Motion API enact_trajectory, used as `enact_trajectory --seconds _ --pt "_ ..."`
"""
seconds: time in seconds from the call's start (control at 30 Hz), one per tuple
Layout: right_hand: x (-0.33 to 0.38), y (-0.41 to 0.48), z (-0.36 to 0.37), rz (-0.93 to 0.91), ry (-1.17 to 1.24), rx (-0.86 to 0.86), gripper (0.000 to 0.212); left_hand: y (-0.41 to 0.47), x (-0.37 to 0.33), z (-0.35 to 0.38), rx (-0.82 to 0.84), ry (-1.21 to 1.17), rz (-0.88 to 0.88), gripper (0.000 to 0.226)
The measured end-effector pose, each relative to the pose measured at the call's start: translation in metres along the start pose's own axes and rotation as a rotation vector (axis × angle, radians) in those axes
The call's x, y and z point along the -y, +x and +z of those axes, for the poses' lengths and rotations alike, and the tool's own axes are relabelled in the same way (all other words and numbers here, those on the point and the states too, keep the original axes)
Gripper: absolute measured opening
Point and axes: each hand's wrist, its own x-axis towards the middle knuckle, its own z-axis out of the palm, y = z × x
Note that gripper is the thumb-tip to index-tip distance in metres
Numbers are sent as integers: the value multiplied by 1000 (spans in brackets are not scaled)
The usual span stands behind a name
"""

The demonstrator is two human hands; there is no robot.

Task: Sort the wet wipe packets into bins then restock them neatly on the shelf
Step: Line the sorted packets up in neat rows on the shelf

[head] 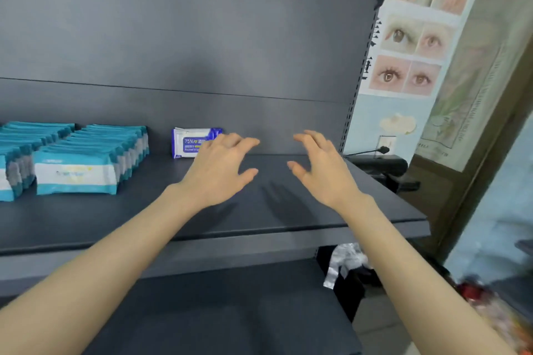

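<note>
A: Place of the blue packet [189, 142]?
B: Upright at the back of the shelf [144, 210], just beyond the left hand [219, 173]. Right end hidden behind that hand's fingertips [251, 142]; touching or not, impossible to tell.
A: And seen from the right hand [323, 173]?
B: Well apart, off past the left hand.
A: And the teal packets [86, 158]?
B: Two rows, farther to the left of the left hand, near the blue packet but not touching it. Packed one behind another from the shelf's back toward its front.
A: State of the hands?
B: Both spread, fingers loosely bent, gripping nothing. Palms down and tilted toward each other, thumbs inward, a clear gap between. Raised above the shelf board, shadows lying on it beneath the wrists.
A: Arms?
B: Bare, reaching forward from the lower corners, converging toward the middle of the shelf.
A: Anything else nearby?
B: Right of the right hand, a poster [409, 57] of eye photographs on the wall. Under the forearms, a lower shelf [230, 311]. Just left of the right forearm, low down, a silvery wad [343, 262], crumpled, too blurred to name.
</note>
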Motion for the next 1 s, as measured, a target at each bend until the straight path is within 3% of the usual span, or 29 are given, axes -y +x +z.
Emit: enact_trajectory --seconds 0.27,0.4,0.77,1.0 --pt "-97 -144 -18 -80 105 108 51 -95 -126 81 -87 75 -45 49" --pt "-147 -211 4 -73 131 228 50 -148 -182 131 -47 35 -132 49" --pt "-226 -369 151 224 230 763 48 -277 -230 308 563 -162 -645 49" --pt "-253 -479 265 428 309 1045 46 -375 -230 429 795 -353 -999 47"
